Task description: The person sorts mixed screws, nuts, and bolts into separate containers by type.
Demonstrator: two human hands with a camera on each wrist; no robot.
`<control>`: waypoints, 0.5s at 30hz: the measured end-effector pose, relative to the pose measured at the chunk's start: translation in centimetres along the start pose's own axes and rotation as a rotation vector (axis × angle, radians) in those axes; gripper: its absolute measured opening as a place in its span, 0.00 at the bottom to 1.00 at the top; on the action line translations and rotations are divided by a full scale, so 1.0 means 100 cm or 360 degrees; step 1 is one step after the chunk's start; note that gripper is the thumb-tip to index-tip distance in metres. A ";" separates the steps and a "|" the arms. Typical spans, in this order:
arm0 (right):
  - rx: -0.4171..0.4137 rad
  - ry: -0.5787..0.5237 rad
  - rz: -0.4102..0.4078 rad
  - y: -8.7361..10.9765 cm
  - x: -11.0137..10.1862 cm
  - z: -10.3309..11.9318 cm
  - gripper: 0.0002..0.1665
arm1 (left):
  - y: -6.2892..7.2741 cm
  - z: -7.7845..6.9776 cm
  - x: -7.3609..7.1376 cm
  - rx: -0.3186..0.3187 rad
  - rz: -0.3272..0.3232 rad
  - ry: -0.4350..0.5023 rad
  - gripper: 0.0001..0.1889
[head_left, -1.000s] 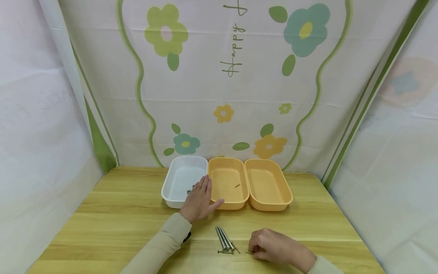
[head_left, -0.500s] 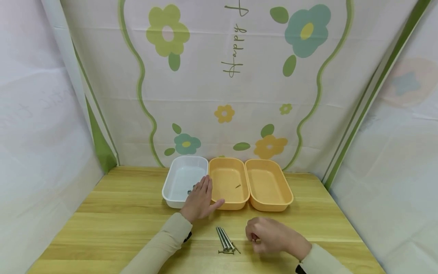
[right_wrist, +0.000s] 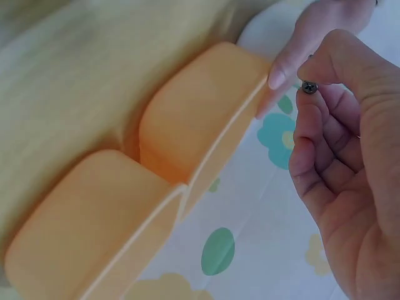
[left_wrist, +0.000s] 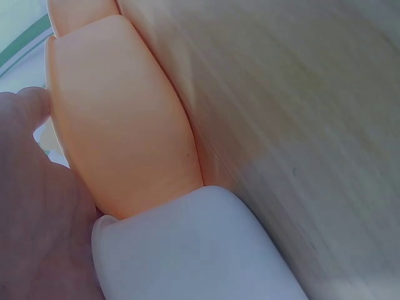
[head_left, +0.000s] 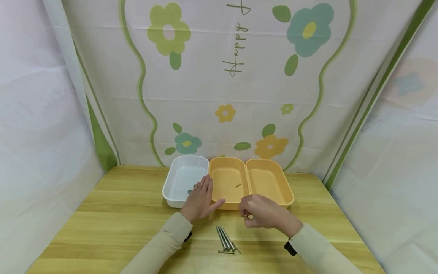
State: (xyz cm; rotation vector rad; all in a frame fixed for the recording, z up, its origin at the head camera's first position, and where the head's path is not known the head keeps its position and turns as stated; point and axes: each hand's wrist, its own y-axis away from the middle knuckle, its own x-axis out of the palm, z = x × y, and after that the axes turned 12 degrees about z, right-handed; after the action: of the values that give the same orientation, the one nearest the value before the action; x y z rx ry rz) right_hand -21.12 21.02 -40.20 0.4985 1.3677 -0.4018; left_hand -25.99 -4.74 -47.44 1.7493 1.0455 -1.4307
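- The middle yellow tray (head_left: pixel 224 177) is stood on the table (head_left: pixel 113 213) in a touching row, perhaps so that all three openings are kept within easy reach.
- The left hand (head_left: pixel 198 201) is laid at the middle yellow tray's left near corner, its fingers straight and close together along the border with the white tray (head_left: pixel 184 173), its thumb spread away to the near rim; the trays are probably being steadied by it.
- By the right hand (head_left: pixel 261 211), a screw (right_wrist: pixel 309 87) is pinched between thumb and forefinger at the middle yellow tray's right near corner, on the person's side; whether the rim is touched cannot be told. The cross-slotted head is left exposed, and a fingertip grip is presumably used because the piece is so small.
- A small screw-like piece (head_left: pixel 238 185) is contained inside the middle yellow tray, while small metal pieces (head_left: pixel 189 191), possibly nuts, are held in the white tray to its left; a sorting by kind is suggested.
- The right yellow tray (head_left: pixel 265 177) is set against the middle yellow tray's right side.
- Long bolts (head_left: pixel 228 239) are bunched in front of the middle yellow tray with thin screws (head_left: pixel 226 252), apparently for easy picking.
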 end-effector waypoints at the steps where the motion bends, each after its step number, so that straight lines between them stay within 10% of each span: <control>1: 0.0004 0.0009 -0.0012 -0.002 -0.001 -0.002 0.10 | 0.000 0.000 0.000 -0.0001 0.0007 0.0003 0.53; 15: 0.0108 0.0037 -0.0191 -0.033 -0.010 -0.031 0.11 | -0.002 0.001 -0.001 -0.0011 0.0024 -0.0018 0.53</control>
State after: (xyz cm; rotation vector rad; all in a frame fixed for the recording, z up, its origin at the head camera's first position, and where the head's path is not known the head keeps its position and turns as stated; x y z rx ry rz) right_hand -25.66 19.95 -39.92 0.4794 1.4142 -0.5432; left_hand -26.25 -4.72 -47.40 1.7391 1.0282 -1.4248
